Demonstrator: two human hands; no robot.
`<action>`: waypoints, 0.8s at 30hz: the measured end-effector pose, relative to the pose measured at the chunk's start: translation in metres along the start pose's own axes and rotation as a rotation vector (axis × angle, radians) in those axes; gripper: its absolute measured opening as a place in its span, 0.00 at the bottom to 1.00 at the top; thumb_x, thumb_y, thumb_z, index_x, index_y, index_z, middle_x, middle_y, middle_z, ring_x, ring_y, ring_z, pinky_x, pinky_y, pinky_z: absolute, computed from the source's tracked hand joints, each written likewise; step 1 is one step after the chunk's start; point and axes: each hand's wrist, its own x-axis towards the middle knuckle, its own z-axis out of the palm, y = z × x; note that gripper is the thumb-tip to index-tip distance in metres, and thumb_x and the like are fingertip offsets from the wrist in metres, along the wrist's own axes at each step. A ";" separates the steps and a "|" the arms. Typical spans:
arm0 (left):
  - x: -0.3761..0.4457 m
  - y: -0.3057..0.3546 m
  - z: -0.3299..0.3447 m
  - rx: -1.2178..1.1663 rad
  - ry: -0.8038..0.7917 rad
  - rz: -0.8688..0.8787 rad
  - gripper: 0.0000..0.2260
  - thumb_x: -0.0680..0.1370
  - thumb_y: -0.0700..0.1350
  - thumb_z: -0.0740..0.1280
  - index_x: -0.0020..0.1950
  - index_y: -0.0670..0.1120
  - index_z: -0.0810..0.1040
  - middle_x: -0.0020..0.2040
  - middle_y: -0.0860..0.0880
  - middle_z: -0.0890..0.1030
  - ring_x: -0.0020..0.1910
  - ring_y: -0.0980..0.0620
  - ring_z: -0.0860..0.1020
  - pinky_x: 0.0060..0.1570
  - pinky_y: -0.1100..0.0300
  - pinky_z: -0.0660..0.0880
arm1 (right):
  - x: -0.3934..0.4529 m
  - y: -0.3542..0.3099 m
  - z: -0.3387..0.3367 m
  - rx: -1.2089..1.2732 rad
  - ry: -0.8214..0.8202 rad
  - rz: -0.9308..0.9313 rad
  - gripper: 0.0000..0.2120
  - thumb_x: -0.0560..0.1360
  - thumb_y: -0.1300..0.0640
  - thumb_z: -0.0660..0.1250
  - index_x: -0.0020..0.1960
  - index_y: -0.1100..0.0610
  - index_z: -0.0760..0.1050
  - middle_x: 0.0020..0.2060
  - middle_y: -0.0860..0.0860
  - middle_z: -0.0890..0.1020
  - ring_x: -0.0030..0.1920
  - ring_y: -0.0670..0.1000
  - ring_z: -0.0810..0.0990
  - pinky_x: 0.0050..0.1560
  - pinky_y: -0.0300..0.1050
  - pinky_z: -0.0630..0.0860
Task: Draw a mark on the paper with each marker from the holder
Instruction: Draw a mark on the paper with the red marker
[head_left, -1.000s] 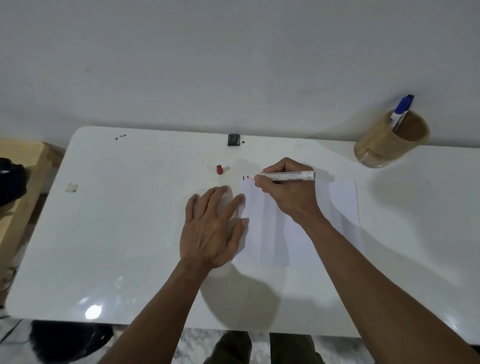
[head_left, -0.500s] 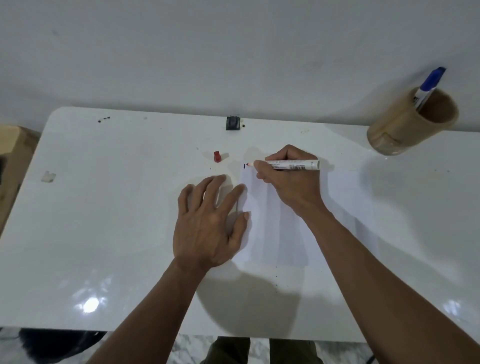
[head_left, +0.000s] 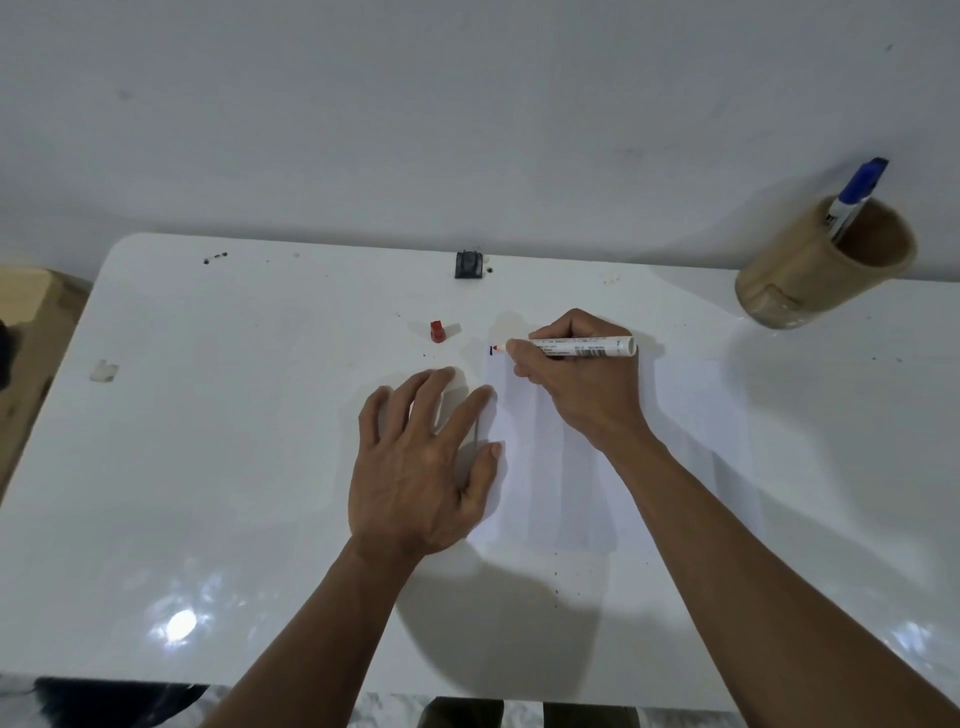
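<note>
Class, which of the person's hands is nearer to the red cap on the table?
Right. The right hand writes just right of the red cap; the left hand lies flat below it, farther off.

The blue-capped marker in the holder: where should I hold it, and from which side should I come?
Probably pinch the blue cap from above. The blue-capped marker leans against the rim of the wooden holder, and only its upper part stands out; the wall covers the rest.

Uncapped marker (head_left: 582, 347) tip on paper (head_left: 691, 431) corner.
</note>
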 end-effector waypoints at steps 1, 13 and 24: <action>0.000 0.000 0.000 -0.004 0.002 -0.002 0.23 0.78 0.60 0.59 0.70 0.54 0.75 0.71 0.45 0.74 0.71 0.43 0.70 0.70 0.42 0.63 | 0.000 -0.001 0.000 -0.002 -0.001 0.003 0.11 0.68 0.59 0.80 0.34 0.58 0.78 0.32 0.51 0.87 0.36 0.58 0.89 0.41 0.65 0.83; -0.001 0.000 0.002 -0.014 0.060 0.016 0.22 0.78 0.59 0.60 0.69 0.53 0.76 0.70 0.45 0.75 0.70 0.43 0.71 0.69 0.42 0.64 | 0.001 0.004 -0.002 -0.026 -0.035 -0.025 0.12 0.66 0.56 0.80 0.35 0.61 0.79 0.33 0.55 0.87 0.38 0.64 0.87 0.37 0.66 0.82; -0.001 -0.001 0.005 -0.029 0.078 0.020 0.22 0.78 0.60 0.60 0.69 0.54 0.75 0.70 0.45 0.75 0.71 0.44 0.71 0.69 0.42 0.65 | 0.001 -0.006 -0.004 0.031 -0.036 0.032 0.10 0.69 0.61 0.80 0.37 0.61 0.79 0.33 0.54 0.87 0.37 0.60 0.88 0.41 0.59 0.86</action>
